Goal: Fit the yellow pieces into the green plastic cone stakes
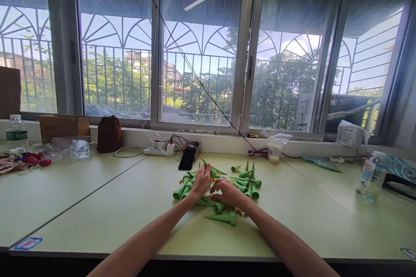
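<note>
Several green cone-shaped plastic spikes (242, 179) lie in a loose heap on the pale green table (97, 207) in front of me. My left hand (201, 179) rests on the left side of the heap, fingers curled around one green spike (211, 169) that points up and away. My right hand (227, 192) lies on the middle of the heap, palm down, fingers bent over the spikes; what it grips is hidden. One separate spike (222, 217) lies nearest me, just below my right wrist.
A black phone (187, 158) and a power strip with cables (159, 149) sit behind the heap. Water bottles stand far left (15, 132) and right (370, 177). A brown pouch (109, 134), cardboard box (61, 125), plastic bags and red items (32, 159) line the left.
</note>
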Available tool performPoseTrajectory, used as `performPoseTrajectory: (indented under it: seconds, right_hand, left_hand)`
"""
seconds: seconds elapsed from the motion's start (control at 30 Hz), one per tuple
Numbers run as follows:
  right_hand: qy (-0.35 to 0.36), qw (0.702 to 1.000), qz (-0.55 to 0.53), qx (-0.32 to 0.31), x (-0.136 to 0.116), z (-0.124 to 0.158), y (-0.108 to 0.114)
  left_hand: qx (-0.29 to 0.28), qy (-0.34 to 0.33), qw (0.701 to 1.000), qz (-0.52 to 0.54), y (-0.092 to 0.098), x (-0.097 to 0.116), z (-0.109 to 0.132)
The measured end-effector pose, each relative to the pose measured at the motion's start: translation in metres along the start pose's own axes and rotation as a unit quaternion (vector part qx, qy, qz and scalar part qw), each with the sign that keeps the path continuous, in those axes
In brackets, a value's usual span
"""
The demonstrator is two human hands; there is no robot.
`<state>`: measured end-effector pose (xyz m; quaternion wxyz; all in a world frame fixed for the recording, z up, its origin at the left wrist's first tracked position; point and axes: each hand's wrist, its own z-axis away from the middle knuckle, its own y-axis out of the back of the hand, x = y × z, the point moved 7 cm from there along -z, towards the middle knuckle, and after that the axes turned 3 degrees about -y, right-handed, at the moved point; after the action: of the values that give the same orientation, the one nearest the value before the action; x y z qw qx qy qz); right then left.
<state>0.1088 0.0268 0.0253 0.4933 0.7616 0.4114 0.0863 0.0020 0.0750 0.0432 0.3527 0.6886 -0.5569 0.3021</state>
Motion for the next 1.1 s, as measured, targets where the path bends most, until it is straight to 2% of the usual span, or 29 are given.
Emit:
performPoseTrajectory:
  seconds: [0.23,0.47,0.7,1.1]
  right_hand:
    - [-0.030,1.000,0.003,-0.002,0.005,-0.001,0.001]
    - [-0.044,0.999,0.004,0.002,0.003,0.000,0.003]
    - [-0.055,0.998,0.012,0.000,0.005,0.000,0.003]
    - [-0.062,0.997,0.024,0.026,0.008,0.000,0.006]
  left_hand:
    - [-0.042,0.028,0.998,0.048,-0.007,0.000,0.003]
    - [-0.042,0.039,0.996,0.072,-0.009,0.000,0.003]
    - [-0.069,0.049,0.990,0.110,-0.013,0.000,0.004]
    - [-0.053,0.057,0.987,0.144,-0.011,-0.004,0.003]
